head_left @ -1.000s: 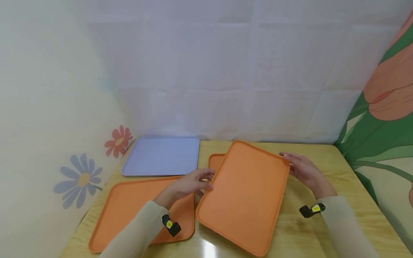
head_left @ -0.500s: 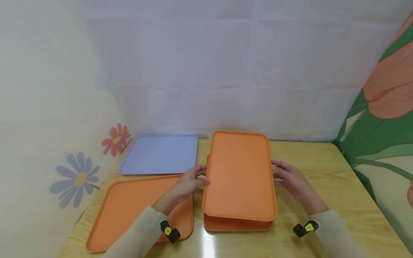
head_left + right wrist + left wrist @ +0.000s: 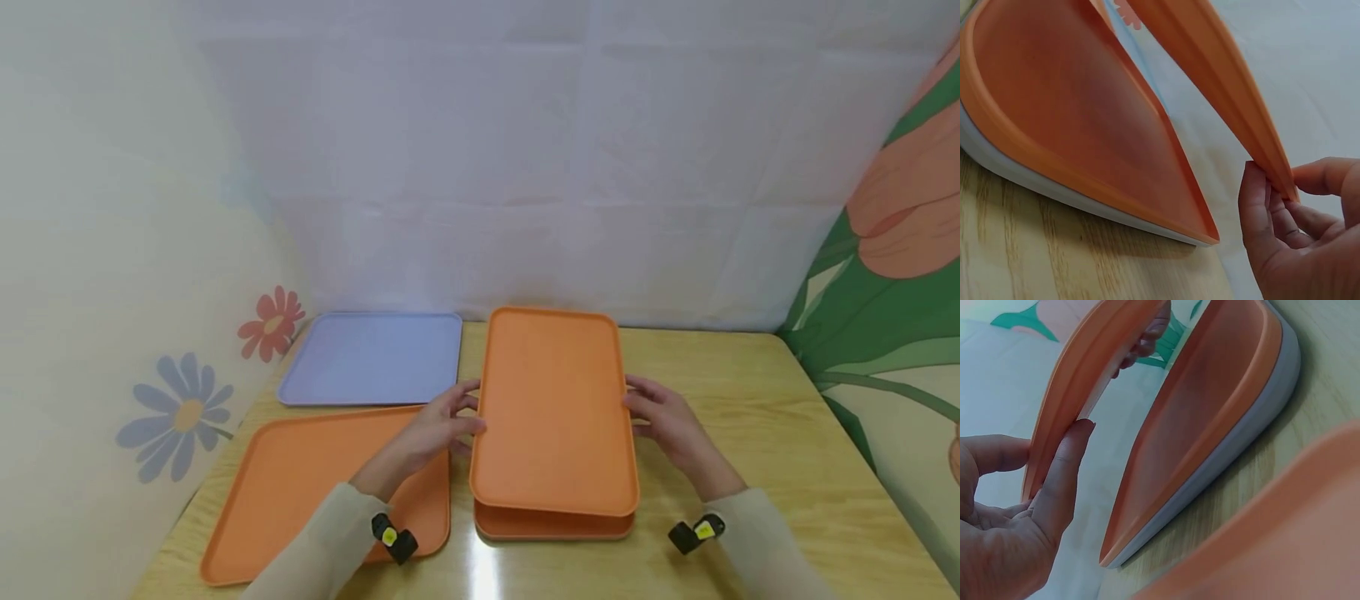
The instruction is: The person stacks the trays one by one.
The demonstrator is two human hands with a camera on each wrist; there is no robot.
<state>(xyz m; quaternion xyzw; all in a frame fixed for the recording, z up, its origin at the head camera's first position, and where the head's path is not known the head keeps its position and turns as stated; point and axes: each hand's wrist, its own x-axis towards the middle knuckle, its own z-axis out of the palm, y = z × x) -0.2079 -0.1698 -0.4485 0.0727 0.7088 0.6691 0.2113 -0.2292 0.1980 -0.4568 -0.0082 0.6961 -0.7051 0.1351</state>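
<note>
Both hands hold an orange tray [image 3: 555, 408] by its long sides, above another orange tray [image 3: 551, 523] on the table. My left hand [image 3: 444, 427] pinches its left rim between thumb and fingers. On the opposite rim, my right hand [image 3: 666, 421] grips in the same way. In both wrist views a gap separates the held tray from the lower orange tray [image 3: 1079, 94]. That lower tray sits on a pale tray [image 3: 1222, 465], of which only the side shows.
A third orange tray [image 3: 300, 483] lies at the left, partly behind my left forearm. Behind it lies a lavender tray [image 3: 378, 358]. The wooden table [image 3: 757, 392] meets a white sheet [image 3: 450, 167] at the back and painted walls at the sides.
The held tray has turned from a slant to nearly straight and shifted left over the lower one. My right hand has moved left and slightly down with it; the last half second shows little motion.
</note>
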